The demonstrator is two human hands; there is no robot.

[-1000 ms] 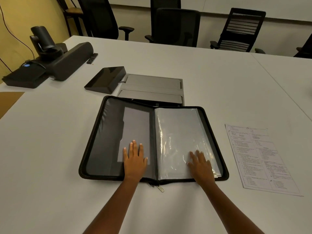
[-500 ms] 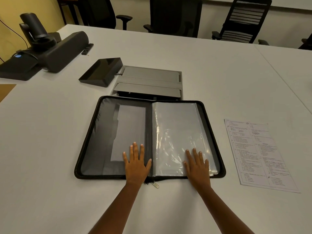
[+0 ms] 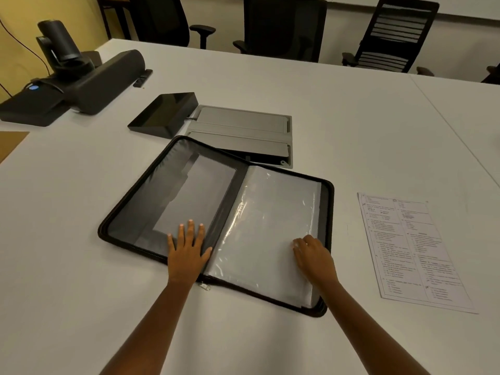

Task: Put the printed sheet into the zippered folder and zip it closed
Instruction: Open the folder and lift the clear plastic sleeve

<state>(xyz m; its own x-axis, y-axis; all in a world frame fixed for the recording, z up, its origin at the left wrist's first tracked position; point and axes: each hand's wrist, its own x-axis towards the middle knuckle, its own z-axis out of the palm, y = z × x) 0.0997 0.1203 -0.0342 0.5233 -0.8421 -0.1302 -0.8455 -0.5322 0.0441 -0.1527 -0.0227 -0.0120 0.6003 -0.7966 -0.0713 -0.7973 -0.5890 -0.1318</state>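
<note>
Printed sheet (image 3: 414, 251): flat on bench (image 3: 270, 85), just right of open folder (image 3: 216, 220), long axis running away from body, nearer right hand (image 3: 315, 257), fingers curled on plastic sleeves, holding nothing; left hand (image 3: 187, 247) spread flat on inner cover, farther off.

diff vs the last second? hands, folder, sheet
The right hand went from flat with spread fingers to curled at the lower right of the clear sleeves, apparently picking at them. The folder now sits skewed in view; camera also shifted, so real movement is unclear. The left hand stays flat on the left panel, and the printed sheet stays on the table, untouched.
</note>
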